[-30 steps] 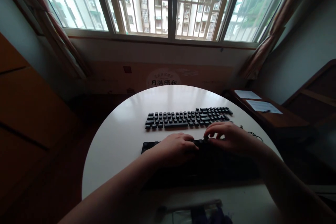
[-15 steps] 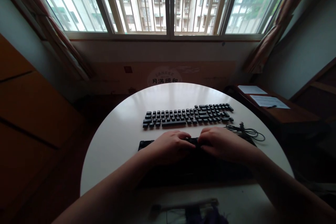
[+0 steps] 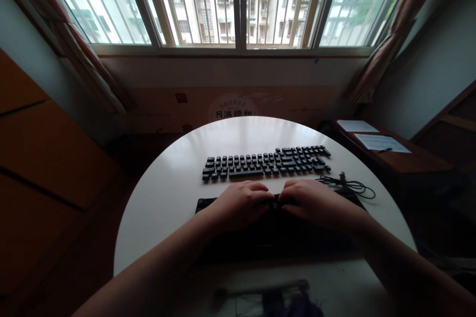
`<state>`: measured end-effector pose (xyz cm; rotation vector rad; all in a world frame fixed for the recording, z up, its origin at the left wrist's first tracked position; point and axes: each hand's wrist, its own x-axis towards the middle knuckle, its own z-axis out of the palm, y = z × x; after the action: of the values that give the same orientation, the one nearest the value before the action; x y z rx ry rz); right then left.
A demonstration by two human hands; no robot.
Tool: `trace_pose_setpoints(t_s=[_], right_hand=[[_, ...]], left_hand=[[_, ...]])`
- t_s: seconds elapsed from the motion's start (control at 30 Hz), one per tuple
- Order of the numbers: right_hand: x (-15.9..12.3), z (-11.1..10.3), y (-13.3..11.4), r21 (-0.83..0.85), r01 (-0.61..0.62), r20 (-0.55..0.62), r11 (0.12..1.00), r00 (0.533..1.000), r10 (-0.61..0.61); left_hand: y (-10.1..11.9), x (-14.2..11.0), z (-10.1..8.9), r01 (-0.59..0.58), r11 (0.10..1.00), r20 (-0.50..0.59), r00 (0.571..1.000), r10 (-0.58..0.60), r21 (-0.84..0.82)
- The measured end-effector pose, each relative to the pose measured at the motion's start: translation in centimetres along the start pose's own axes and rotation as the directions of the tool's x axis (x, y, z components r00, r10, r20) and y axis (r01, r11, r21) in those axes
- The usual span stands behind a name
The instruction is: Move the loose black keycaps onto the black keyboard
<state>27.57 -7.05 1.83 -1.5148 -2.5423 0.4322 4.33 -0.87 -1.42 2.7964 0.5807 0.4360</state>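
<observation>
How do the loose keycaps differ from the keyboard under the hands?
The loose keycaps lie as separate pieces; the keyboard is one body. The keycaps lie farther off, uncovered; the keyboard is nearer, partly hidden by the left hand and right hand. Both are dark, on the white table.

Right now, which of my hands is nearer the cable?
Right: the right hand is over the keyboard, beside the cable; the left hand is farther left, with the right hand between.

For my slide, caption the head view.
Left hand and right hand at a dark keyboard, rows of loose keycaps beyond.
</observation>
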Motion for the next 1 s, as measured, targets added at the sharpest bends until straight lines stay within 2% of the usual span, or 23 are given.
trace_pose_setpoints(t_s=[0.1, 0.2, 0.43, 0.57, 0.67, 0.8, 1.0], right_hand=[[0.1, -0.1, 0.3, 0.006, -0.01, -0.004, 1.0, 1.0, 0.01], [0.1, -0.1, 0.4, 0.007, -0.001, -0.001, 1.0, 1.0, 0.001], [0.0, 0.1, 0.2, -0.018, 0.0, 0.011, 1.0, 1.0, 0.001], [0.1, 0.3, 0.3, -0.024, -0.031, -0.001, 0.999, 1.0, 0.031], [0.1, 0.5, 0.4, -0.015, -0.068, -0.027, 0.998, 0.997, 0.068], [0.1, 0.3, 0.4, -0.01, -0.1, -0.05, 0.995, 0.994, 0.099], [-0.5, -0.7, 0.9, 0.048, 0.003, -0.003, 0.999, 1.0, -0.002]], left_hand=[[-0.1, 0.1, -0.1, 0.072, 0.997, -0.037, 0.997, -0.071, 0.012], [-0.1, 0.1, -0.2, 0.083, 0.996, -0.041, 0.996, -0.083, 0.013], [0.3, 0.1, -0.3, 0.026, 1.0, -0.021, 0.999, -0.027, -0.004], [0.6, 0.1, 0.0, -0.059, 0.998, -0.017, 0.998, 0.058, -0.02], [0.9, 0.2, 0.2, -0.107, 0.994, 0.026, 0.994, 0.106, 0.007], [1.1, 0.3, 0.7, -0.1, 0.994, 0.111, 0.989, 0.093, 0.053], [0.9, 0.2, 1.5, -0.088, 0.99, 0.172, 0.983, 0.068, 0.111]])
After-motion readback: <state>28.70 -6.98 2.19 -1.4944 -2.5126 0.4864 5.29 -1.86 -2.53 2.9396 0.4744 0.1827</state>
